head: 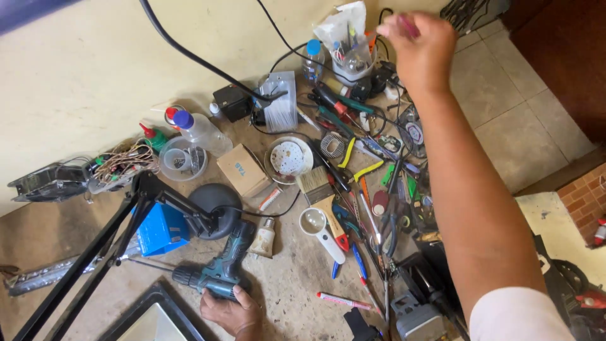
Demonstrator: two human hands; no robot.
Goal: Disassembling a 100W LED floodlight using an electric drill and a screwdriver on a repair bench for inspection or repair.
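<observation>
- The teal cordless drill (218, 273) is gripped by the curled fingers of the left hand (232, 311).
- A small pink object (409, 25) is pinched in the right hand (421, 45), above a clear cup (353, 62).

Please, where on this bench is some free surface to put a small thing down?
Bare surface shows in front, between the drill held by the left hand, the magnifier and the pink pen. The right half, under the right hand and its forearm, is crowded with pliers, cutters and a paintbrush.
</observation>
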